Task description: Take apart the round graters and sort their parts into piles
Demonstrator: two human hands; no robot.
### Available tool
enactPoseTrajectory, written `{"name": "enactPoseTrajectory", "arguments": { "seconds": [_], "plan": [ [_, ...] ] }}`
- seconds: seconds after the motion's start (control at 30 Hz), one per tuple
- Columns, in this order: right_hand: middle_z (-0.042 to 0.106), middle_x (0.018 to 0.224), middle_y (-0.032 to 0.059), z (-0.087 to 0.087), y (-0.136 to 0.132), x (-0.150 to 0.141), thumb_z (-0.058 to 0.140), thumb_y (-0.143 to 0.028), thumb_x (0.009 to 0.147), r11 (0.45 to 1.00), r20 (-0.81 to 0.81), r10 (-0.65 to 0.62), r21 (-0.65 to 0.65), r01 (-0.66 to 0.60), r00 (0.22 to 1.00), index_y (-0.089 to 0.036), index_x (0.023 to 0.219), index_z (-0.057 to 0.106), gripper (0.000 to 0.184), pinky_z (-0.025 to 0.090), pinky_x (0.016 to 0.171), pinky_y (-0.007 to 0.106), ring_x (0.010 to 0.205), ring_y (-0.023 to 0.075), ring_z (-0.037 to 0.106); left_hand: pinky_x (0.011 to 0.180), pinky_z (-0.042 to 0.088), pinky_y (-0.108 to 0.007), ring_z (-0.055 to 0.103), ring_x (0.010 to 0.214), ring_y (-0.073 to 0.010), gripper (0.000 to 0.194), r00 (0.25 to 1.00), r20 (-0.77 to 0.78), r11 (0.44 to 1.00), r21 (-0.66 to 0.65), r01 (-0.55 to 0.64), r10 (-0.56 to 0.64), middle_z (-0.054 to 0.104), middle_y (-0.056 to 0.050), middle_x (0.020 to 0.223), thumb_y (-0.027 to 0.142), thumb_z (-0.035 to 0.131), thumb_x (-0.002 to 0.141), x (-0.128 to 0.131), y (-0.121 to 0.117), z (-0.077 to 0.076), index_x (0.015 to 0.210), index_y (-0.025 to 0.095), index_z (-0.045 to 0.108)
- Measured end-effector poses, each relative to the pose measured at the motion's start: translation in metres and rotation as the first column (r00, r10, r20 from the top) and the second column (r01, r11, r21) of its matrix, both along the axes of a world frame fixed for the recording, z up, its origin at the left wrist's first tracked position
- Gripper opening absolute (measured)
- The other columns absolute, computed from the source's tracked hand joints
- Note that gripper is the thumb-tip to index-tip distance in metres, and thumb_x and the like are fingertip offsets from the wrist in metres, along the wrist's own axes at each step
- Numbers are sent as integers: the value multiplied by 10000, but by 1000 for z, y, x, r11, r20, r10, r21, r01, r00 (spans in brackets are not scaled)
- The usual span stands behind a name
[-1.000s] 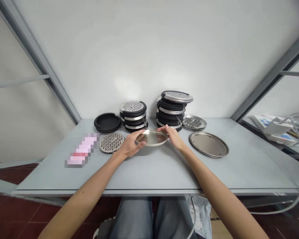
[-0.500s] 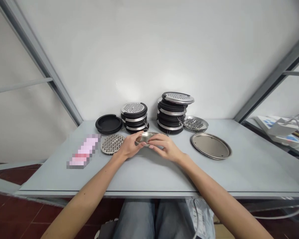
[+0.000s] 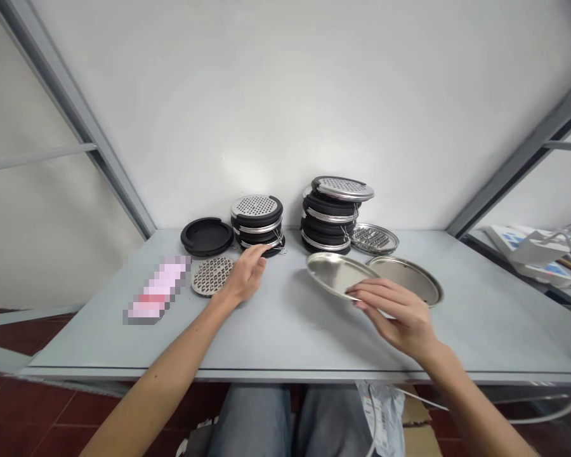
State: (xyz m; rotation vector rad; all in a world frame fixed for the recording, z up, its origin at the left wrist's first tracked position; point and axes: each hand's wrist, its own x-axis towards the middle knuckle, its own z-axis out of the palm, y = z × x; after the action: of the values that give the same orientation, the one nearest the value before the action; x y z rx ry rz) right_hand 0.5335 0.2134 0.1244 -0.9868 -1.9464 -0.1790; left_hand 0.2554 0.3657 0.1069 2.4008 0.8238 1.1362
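My right hand (image 3: pixel 402 311) pinches the near right edge of a shallow round metal plate (image 3: pixel 335 273), which is tilted above the table. Behind it, another round metal plate (image 3: pixel 404 279) lies flat on the tabletop. My left hand (image 3: pixel 245 273) holds nothing; its fingers stretch forward with the thumb a little apart. Beside that hand is a round perforated grater disc (image 3: pixel 212 277), partly covered by the wrist. A black ring-shaped tray (image 3: pixel 207 237) rests behind the disc.
At the back stand a shorter stack (image 3: pixel 257 222) and a taller stack (image 3: pixel 333 212) of black-rimmed grater discs with wire clips. A loose grater disc (image 3: pixel 375 238) lies right of the taller one. A pixelated pink item (image 3: pixel 159 289) is at left. Metal frame posts (image 3: pixel 518 149) flank the table (image 3: pixel 285 343).
The metal plate has moved right and tilted, now in my right hand alone. My left hand has let go of it and shifted slightly left.
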Motion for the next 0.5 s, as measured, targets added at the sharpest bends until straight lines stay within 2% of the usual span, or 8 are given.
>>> {"name": "enactPoseTrajectory", "arguments": {
  "seconds": [0.07, 0.1, 0.17, 0.23, 0.3, 0.33, 0.4, 0.5],
  "plan": [
    [740, 883, 36, -6, -9, 23, 675, -126, 790, 981, 4, -172, 88, 171, 985, -288, 1004, 704, 270, 555, 707, 373, 797, 223, 679, 1051, 376, -415, 510, 1207, -251, 569, 1000, -29, 1000, 15, -4, 5, 584, -140, 1259, 502, 222, 993, 2, -1, -2, 1260, 137, 568],
    [736, 871, 35, -10, -11, 35, 683, -126, 784, 953, -2, -271, 140, 269, 963, -266, 967, 708, 231, 553, 707, 366, 777, 216, 675, 1047, 378, -418, 515, 1196, -250, 541, 999, -44, 1000, 24, -6, 7, 594, -137, 1244, 480, 244, 995, 4, -1, -4, 1247, 136, 577],
    [728, 832, 37, -19, -12, 59, 684, -151, 793, 859, 24, -477, 223, 460, 879, -226, 883, 710, 120, 542, 694, 345, 734, 205, 664, 1032, 392, -424, 529, 1163, -246, 482, 998, -66, 999, 46, -9, 12, 617, -130, 1208, 431, 287, 996, 6, -2, -6, 1216, 135, 596],
    [728, 808, 28, -31, -11, 78, 667, -193, 817, 766, 108, -625, 280, 579, 773, -213, 828, 708, 47, 519, 661, 316, 720, 195, 657, 1019, 405, -426, 539, 1142, -240, 429, 997, -73, 998, 59, -14, 18, 634, -117, 1181, 384, 316, 993, 8, -2, -8, 1192, 142, 609],
    [733, 808, 20, -41, -9, 90, 651, -216, 834, 713, 196, -694, 316, 626, 692, -209, 814, 708, 61, 497, 645, 297, 731, 188, 656, 1009, 418, -421, 547, 1129, -235, 389, 997, -68, 998, 60, -32, 37, 644, -108, 1165, 356, 346, 987, 8, -1, -9, 1174, 149, 617],
    [737, 815, 17, -46, -8, 93, 644, -223, 840, 704, 235, -707, 321, 633, 667, -207, 815, 709, 72, 489, 648, 292, 737, 184, 657, 1005, 424, -419, 551, 1125, -234, 374, 996, -68, 997, 57, -45, 49, 648, -106, 1157, 349, 363, 982, 8, 0, -10, 1167, 149, 619],
    [741, 823, 15, -55, -6, 96, 630, -236, 854, 702, 274, -712, 310, 641, 647, -206, 813, 714, 98, 482, 667, 288, 747, 179, 658, 994, 434, -417, 559, 1110, -235, 356, 994, -75, 996, 52, -69, 73, 655, -107, 1141, 345, 391, 974, 8, 1, -11, 1151, 144, 626],
    [746, 847, 17, -62, -3, 94, 592, -265, 883, 724, 307, -688, 227, 651, 658, -212, 828, 728, 156, 484, 694, 293, 788, 187, 667, 980, 446, -409, 567, 1088, -230, 333, 991, -94, 995, 49, -87, 91, 663, -102, 1113, 337, 419, 965, 8, 2, -13, 1132, 144, 632]
  ]
}}
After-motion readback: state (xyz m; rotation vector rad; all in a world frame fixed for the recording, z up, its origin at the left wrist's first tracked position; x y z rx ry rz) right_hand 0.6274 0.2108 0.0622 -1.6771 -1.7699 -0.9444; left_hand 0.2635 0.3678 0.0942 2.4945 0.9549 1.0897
